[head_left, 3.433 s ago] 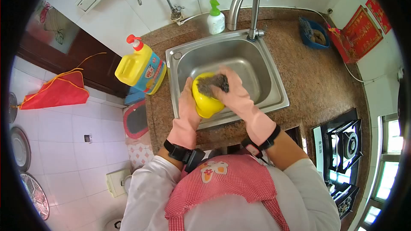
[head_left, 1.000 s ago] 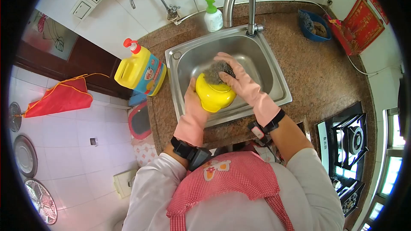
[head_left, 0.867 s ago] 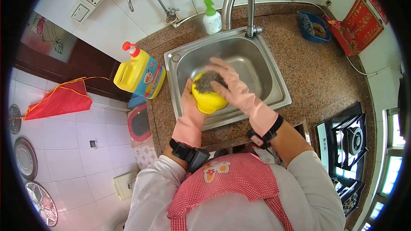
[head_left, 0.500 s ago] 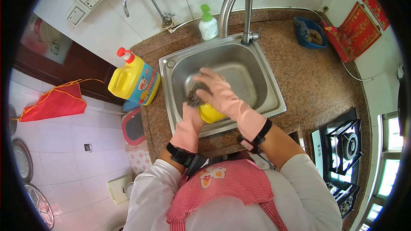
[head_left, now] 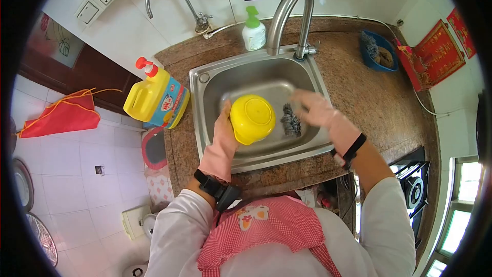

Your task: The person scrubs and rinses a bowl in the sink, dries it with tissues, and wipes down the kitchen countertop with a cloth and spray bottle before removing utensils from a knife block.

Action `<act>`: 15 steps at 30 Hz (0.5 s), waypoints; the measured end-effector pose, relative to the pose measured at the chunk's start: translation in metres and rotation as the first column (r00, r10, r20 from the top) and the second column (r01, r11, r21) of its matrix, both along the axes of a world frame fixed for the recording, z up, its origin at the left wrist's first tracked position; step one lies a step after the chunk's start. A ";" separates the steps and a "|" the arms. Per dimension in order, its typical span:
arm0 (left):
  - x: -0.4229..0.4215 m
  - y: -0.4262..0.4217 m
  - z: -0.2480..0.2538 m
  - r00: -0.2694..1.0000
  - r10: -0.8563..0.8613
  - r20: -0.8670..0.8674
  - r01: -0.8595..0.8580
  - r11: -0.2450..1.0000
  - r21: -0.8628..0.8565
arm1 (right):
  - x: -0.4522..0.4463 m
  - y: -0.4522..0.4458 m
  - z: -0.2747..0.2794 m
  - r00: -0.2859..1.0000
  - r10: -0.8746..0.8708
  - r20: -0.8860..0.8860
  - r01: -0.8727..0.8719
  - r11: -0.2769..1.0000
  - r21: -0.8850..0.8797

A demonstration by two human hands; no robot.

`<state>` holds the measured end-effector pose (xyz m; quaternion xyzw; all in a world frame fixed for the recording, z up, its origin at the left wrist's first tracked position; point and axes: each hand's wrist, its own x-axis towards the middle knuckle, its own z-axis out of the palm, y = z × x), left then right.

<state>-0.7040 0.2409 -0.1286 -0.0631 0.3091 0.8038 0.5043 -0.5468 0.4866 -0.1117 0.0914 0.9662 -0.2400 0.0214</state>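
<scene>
Far left: red cloth (head_left: pixel 64 115) hanging by the white wall tiles. Then yellow jug (head_left: pixel 171 100) with red pump, on the counter (head_left: pixel 359 92) just left of the sink (head_left: pixel 197 97). Thin tap (head_left: pixel 188 1) on the far side, behind the jug.

Left hand (head_left: pixel 224 128), pink glove, over the sink's left part: fingers curled round the left side of the yellow bowl (head_left: pixel 253 118), opened only as wide as that hold needs. Bowl sits over the near-left of the basin, base facing up. White soap bottle (head_left: pixel 253 37) beyond the far rim, main tap (head_left: pixel 306 25) right of it.

Dark scourer (head_left: pixel 291 120) right of the bowl, apart from it. Right hand (head_left: pixel 318 109), same glove, just right of scourer: fingers blurred, loosely spread, nothing gripped; contact with scourer, can't tell.

Far right: blue basket (head_left: pixel 367 57), then red packet (head_left: pixel 438 56). Hob (head_left: pixel 415 192) near right.
</scene>
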 end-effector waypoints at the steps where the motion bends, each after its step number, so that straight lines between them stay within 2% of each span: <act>1: 0.000 0.000 0.004 1.000 0.000 -0.003 0.000 1.000 0.011 | -0.009 0.016 0.015 0.988 -0.151 -0.019 0.149 0.986 -0.077; 2: 0.002 0.002 0.013 1.000 -0.002 -0.006 0.002 1.000 0.020 | -0.019 0.046 -0.010 0.933 -0.216 -0.288 0.236 0.971 0.035; 3: 0.003 0.005 0.017 1.000 -0.005 -0.010 0.005 1.000 0.031 | -0.033 0.071 -0.012 0.844 -0.246 -0.476 0.298 0.954 0.036; 5: -0.001 0.009 0.003 0.960 -0.023 -0.280 0.013 0.999 -0.039 | -0.069 0.109 -0.020 0.717 -0.336 -0.610 0.534 0.828 0.171; 6: -0.002 0.013 0.002 0.912 -0.039 -0.408 0.009 0.997 -0.075 | -0.082 0.118 -0.018 0.729 -0.370 -0.576 0.526 0.841 0.126; 8: 0.005 0.017 0.019 0.885 -0.031 -0.464 0.009 0.999 -0.048 | -0.103 0.131 -0.009 0.752 -0.429 -0.501 0.512 0.858 0.034; 9: 0.005 0.020 0.021 0.914 -0.026 -0.404 0.023 1.000 -0.012 | -0.108 0.133 0.004 0.826 -0.519 -0.219 0.509 0.854 -0.104; 10: 0.005 0.022 0.023 0.940 -0.024 -0.342 0.034 0.999 0.022 | -0.112 0.139 -0.002 0.818 -0.529 -0.227 0.527 0.847 -0.072; 12: -0.003 0.029 0.015 0.999 -0.046 -0.013 0.047 0.987 0.154 | -0.110 0.155 -0.017 0.803 -0.546 -0.240 0.563 0.827 0.002; 13: -0.006 0.029 0.010 0.986 -0.048 -0.160 0.060 0.996 0.072 | -0.107 0.157 -0.025 0.798 -0.509 -0.323 0.532 0.846 -0.018; 15: -0.006 0.029 0.003 0.898 -0.095 -0.430 0.059 0.994 -0.097 | -0.105 0.157 -0.030 0.785 -0.515 -0.344 0.516 0.851 -0.096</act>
